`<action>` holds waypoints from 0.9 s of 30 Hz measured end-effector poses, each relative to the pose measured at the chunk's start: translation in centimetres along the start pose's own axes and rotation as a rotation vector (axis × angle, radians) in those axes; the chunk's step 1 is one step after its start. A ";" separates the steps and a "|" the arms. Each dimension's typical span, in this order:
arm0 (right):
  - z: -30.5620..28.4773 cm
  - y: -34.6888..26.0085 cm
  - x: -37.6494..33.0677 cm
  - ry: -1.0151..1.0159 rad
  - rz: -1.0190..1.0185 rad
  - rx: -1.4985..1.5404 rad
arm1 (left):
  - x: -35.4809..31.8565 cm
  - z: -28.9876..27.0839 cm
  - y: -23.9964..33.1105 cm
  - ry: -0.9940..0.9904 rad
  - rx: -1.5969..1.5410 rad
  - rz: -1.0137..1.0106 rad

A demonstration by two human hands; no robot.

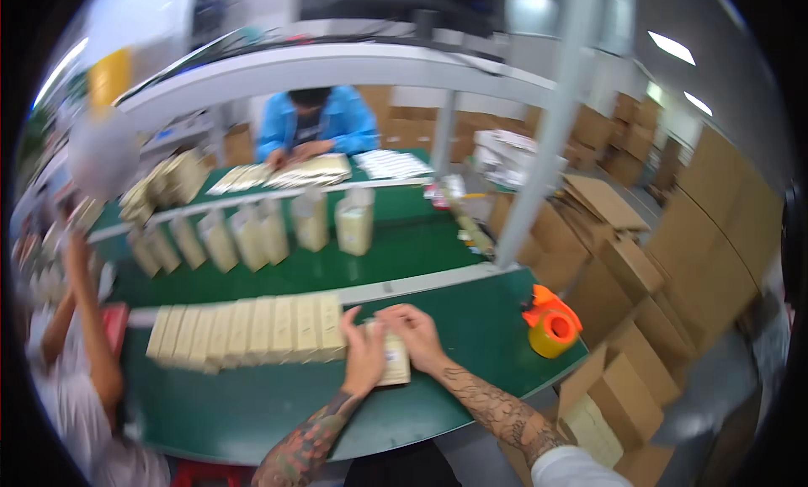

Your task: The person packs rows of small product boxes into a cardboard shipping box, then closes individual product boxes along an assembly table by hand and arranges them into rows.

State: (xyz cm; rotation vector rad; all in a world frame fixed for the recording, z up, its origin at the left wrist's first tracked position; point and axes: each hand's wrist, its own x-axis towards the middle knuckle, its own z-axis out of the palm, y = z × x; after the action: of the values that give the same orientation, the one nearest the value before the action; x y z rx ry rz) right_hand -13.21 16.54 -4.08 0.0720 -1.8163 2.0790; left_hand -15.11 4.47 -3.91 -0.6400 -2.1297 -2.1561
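Both my hands rest on a small cream box lying flat on the green table. My left hand presses on its left side, fingers curled over the edge. My right hand pinches the box's top edge. Directly left of the box, a row of several identical cream boxes lies side by side, the last one touching my left hand.
An orange and yellow tape dispenser sits at the right of the table. Several upright cream boxes stand on the green conveyor behind. A person in blue works opposite; another person's arm reaches in at left. Cardboard cartons pile at right.
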 end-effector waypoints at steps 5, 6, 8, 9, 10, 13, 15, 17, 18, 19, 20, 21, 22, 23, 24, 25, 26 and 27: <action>0.7 0.5 0.7 0.038 0.070 0.163 | -0.5 -0.8 -0.2 -0.077 -0.036 0.005; 0.8 0.4 0.8 0.034 0.081 0.134 | -0.7 -0.8 0.2 -0.066 -0.050 -0.010; 0.1 0.1 0.6 0.075 0.087 0.113 | -1.2 0.5 1.7 -0.105 -0.025 0.005; -0.3 0.1 0.6 0.065 0.065 0.074 | -1.6 1.1 2.3 -0.069 0.001 0.016; -0.9 0.0 0.4 0.055 0.046 0.031 | -1.8 1.8 2.5 -0.031 0.024 0.026; -1.9 -0.9 0.0 -0.015 0.054 -0.046 | -0.7 1.1 0.1 -0.070 -0.083 -0.066; -1.1 -1.9 1.0 -0.179 0.103 -0.113 | -0.2 -0.8 -1.1 -0.077 -0.063 -0.107; -0.6 -2.2 1.8 -0.293 0.022 -0.243 | 0.4 -2.2 -1.9 -0.047 0.043 -0.092; -1.2 -1.5 1.8 -0.279 0.012 -0.304 | 0.2 -1.4 -1.4 -0.044 0.115 -0.027; -1.4 -1.8 1.5 -0.246 0.073 -0.267 | -0.2 -0.8 1.1 -0.099 0.074 -0.048; -1.9 -0.9 1.5 -0.170 0.084 -0.379 | 0.1 -0.9 -0.2 -0.131 0.048 -0.094; -2.6 -1.5 1.1 -0.043 -0.047 -0.507 | 0.1 -0.3 -0.7 -0.085 0.415 0.296; -3.8 -1.5 1.1 0.141 -0.081 -0.630 | 0.1 0.5 1.5 -0.043 0.519 0.502; -4.3 -2.1 1.5 0.227 -0.134 -0.715 | -0.2 0.4 3.6 -0.074 0.519 0.543; -4.1 -1.8 2.3 0.222 -0.194 -0.763 | -0.2 -0.3 4.5 -0.114 0.520 0.586; -3.4 -1.5 3.3 0.230 -0.259 -0.809 | -0.3 -1.1 4.3 -0.050 0.553 0.553; -2.5 -1.3 4.0 0.178 -0.257 -0.803 | -0.6 -1.4 4.2 -0.167 0.608 0.614; -1.1 -0.7 4.7 0.075 -0.116 -0.726 | -1.1 -2.2 3.8 -0.296 0.667 0.662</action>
State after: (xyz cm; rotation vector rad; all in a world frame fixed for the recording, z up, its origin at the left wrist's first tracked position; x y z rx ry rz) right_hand -17.13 18.86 -2.26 -0.0919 -2.3301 1.2257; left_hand -13.46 1.84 -0.57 -1.3686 -2.1313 -0.9923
